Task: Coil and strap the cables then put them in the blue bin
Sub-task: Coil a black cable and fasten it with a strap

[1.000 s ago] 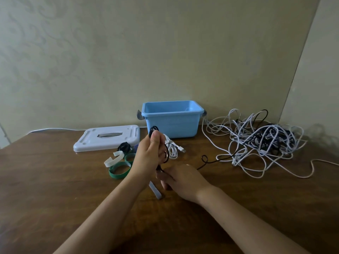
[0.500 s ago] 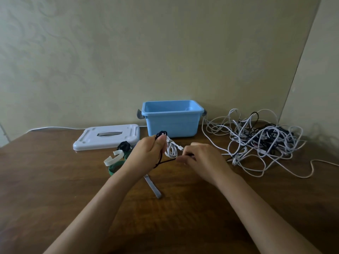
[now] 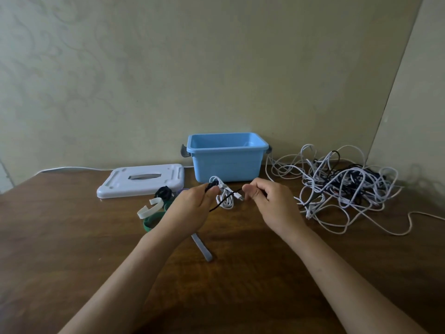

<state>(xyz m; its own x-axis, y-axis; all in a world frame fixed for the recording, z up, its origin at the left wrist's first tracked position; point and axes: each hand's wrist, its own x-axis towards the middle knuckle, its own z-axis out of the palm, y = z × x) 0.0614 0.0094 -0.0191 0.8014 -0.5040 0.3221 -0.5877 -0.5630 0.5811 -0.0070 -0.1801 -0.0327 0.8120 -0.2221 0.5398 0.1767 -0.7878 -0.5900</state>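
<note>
A thin black cable (image 3: 222, 203) runs between my two hands just above the table. My left hand (image 3: 191, 208) pinches a small coil of it at the fingertips. My right hand (image 3: 269, 203) grips the same cable further along, where it leads toward the tangled pile of white and black cables (image 3: 342, 186) at the right. A coiled white cable (image 3: 225, 196) lies on the table behind my hands, in front of the open blue bin (image 3: 227, 165). Straps lie at the left: a white one (image 3: 149, 208), a green one (image 3: 153, 219), a black one (image 3: 164, 192) and a grey one (image 3: 202, 247).
The bin's white lid (image 3: 142, 180) lies flat to the left of the bin. A white cable (image 3: 72, 168) runs along the wall behind it. One loose white cable end (image 3: 407, 227) trails out to the right across the brown wooden table (image 3: 72, 249).
My right hand rose from the table near the left hand and moved right, drawing the black cable out. My left hand lowered slightly, still holding the coil.
</note>
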